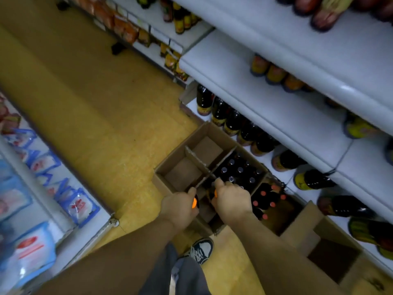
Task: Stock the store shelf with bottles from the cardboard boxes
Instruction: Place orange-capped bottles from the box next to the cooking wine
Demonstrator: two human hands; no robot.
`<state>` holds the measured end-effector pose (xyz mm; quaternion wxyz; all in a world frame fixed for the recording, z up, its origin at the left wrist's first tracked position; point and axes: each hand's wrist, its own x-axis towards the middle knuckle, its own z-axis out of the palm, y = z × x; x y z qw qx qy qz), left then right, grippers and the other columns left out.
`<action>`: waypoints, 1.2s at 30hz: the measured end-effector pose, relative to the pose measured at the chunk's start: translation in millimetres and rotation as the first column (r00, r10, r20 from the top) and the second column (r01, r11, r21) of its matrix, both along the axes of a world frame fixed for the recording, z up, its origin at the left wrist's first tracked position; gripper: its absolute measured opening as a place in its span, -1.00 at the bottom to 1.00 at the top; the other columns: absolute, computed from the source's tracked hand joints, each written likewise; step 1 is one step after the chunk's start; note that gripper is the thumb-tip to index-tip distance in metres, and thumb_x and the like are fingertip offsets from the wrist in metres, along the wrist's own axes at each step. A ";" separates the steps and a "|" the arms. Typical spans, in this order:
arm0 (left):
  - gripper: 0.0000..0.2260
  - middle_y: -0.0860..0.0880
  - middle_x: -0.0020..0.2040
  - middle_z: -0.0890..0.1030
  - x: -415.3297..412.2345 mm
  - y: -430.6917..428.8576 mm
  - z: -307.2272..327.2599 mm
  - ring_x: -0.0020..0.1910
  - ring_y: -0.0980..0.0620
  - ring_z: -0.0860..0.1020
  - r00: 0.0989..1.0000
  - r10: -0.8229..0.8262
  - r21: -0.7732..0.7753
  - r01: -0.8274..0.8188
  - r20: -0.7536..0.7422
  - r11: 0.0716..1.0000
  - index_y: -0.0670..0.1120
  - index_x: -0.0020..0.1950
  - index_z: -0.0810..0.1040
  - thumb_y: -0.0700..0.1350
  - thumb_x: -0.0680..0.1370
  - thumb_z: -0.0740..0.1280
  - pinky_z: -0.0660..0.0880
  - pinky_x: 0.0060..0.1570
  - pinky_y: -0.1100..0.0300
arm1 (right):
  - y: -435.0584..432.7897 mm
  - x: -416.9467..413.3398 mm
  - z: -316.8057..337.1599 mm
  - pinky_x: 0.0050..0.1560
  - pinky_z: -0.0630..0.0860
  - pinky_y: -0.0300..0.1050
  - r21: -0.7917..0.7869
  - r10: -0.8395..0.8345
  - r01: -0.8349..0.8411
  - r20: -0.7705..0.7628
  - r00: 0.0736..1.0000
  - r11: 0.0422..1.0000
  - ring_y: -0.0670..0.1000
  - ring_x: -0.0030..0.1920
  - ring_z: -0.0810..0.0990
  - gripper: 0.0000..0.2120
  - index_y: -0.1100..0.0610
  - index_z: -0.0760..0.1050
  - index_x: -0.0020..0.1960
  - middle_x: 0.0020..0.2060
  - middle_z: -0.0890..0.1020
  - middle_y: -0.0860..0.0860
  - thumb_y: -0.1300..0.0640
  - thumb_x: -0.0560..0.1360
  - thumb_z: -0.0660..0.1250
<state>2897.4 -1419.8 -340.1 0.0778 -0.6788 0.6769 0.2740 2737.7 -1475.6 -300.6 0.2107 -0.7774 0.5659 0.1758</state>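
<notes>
Gripping an orange-capped bottle (194, 202) by the neck in the left hand (180, 207), fingers curled round it, above the near edge of the divided cardboard box (182, 175). Same grip in the right hand (231, 201) on a second orange-capped bottle (215, 193), just beside the first. In the box's far right corner, silver-capped bottles (240, 169). Beside it, another box (282, 209) of red-capped bottles (263, 193). Along the store shelf (287, 116), a row of dark bottles (234, 122).

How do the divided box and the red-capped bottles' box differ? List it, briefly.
The divided box has partitions and empty cells; the neighbouring box shows no partitions. The divided box holds grey-capped bottles; the neighbouring box, red-capped bottles. Both are open cardboard on the floor.
</notes>
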 end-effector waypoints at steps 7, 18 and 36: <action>-0.72 -0.07 -0.02 0.62 3.7 -23.0 130.6 -0.01 -0.18 0.62 0.987 -0.156 -0.073 0.160 0.049 0.984 0.01 0.25 0.37 0.09 0.61 0.28 0.34 -0.28 0.06 | 3.9 2.4 110.6 -0.14 0.58 0.00 -0.029 -0.100 0.098 -0.066 0.993 0.995 0.14 -0.07 0.63 -0.76 0.08 0.38 0.27 -0.03 0.61 0.07 0.07 0.63 0.24; -0.68 -0.06 0.09 0.64 24.8 -87.5 242.2 0.09 -0.18 0.61 0.939 -0.331 -0.227 0.345 0.096 0.911 0.08 0.25 0.42 0.16 0.55 0.30 0.49 -0.12 0.01 | -28.3 -7.1 232.8 -0.11 0.48 0.00 -0.141 -0.197 0.194 -0.010 0.980 0.971 0.18 0.09 0.63 -0.67 0.10 0.45 0.32 0.12 0.61 0.09 0.03 0.59 0.33; -0.73 -0.06 -0.08 0.59 47.9 -308.9 338.7 -0.03 -0.17 0.57 0.644 -0.765 -0.380 0.713 0.022 0.589 -0.01 0.04 0.45 0.17 0.52 0.27 0.47 -0.15 0.01 | -157.3 33.7 370.8 -0.33 0.27 -0.08 -0.232 -0.651 0.642 0.047 0.758 0.731 0.04 -0.21 0.44 -0.80 0.02 0.36 0.01 -0.19 0.45 -0.01 -0.06 0.57 0.32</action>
